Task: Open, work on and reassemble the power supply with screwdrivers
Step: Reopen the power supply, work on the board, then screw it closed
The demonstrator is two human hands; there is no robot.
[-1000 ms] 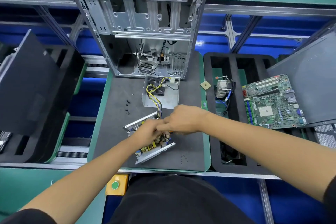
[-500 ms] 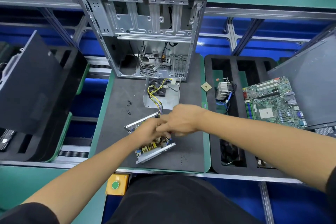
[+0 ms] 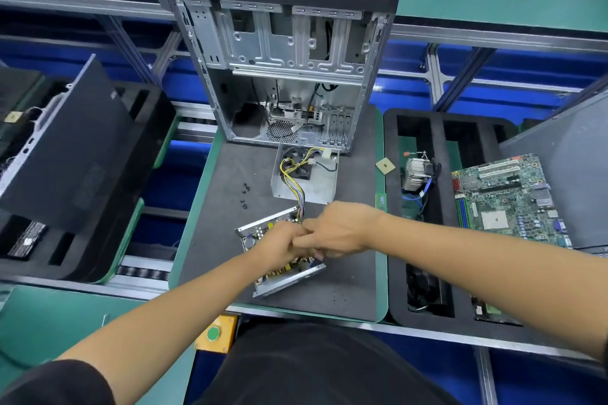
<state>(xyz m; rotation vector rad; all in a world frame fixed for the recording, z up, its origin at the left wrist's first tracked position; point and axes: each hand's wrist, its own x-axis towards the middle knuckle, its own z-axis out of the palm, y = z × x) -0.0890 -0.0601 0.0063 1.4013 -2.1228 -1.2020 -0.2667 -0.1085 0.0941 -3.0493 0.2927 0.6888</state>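
Observation:
The opened power supply base (image 3: pixel 279 276) lies tilted on the grey mat (image 3: pixel 217 240), its circuit board showing. Its metal cover with the fan (image 3: pixel 309 187) sits just behind, joined by yellow and black wires (image 3: pixel 292 181). My left hand (image 3: pixel 279 246) and my right hand (image 3: pixel 339 230) meet over the board, knuckles touching, fingers curled. Whatever they hold is hidden beneath them, and no screwdriver shows. Several small black screws (image 3: pixel 245 194) lie loose on the mat to the left.
An empty computer case (image 3: pixel 279 52) stands at the back of the mat. A black foam tray (image 3: pixel 391 240) on the right holds a heatsink (image 3: pixel 415 174) and a motherboard (image 3: pixel 506 200); a CPU chip (image 3: pixel 385 165) lies beside it. A black side panel (image 3: pixel 65 148) leans at left.
Both hands stay together over the power supply board and have hardly moved. My head has shifted a little, so the case top shows more.

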